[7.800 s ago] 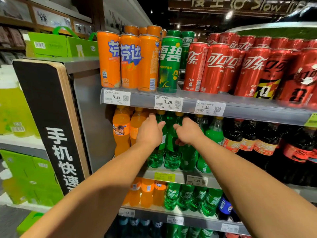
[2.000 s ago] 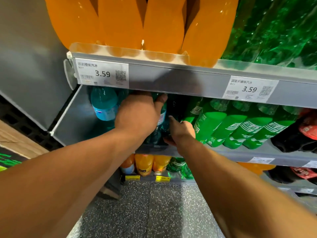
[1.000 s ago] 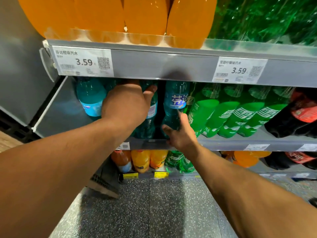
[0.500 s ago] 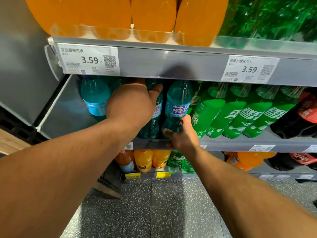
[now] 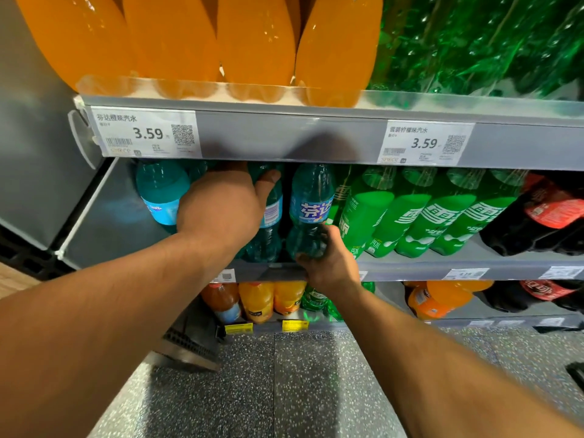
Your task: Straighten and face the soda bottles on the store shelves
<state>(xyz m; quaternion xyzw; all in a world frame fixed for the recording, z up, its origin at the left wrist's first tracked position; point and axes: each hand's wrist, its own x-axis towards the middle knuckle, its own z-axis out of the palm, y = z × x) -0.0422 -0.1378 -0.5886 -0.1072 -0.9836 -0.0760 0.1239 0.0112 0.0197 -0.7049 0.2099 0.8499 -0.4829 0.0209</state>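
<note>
Shelf (image 5: 410, 263): holding teal Fanta bottles, mid-tier, left end
Left hand (image 5: 221, 213): fingers wrapping one teal bottle (image 5: 268, 235); label side-on
Right hand (image 5: 331, 267): fingers pinching neighbouring bottle (image 5: 311, 210)'s base; label facing out
Handling: probably full, heavyish, slick plastic; waist gripping is looking safest

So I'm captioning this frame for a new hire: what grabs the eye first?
The two hands on teal bottles under the middle shelf: the left hand covers one, the right hand grips the base of another teal bottle, blue label outward. Above, big orange bottles fill the top shelf.
</note>
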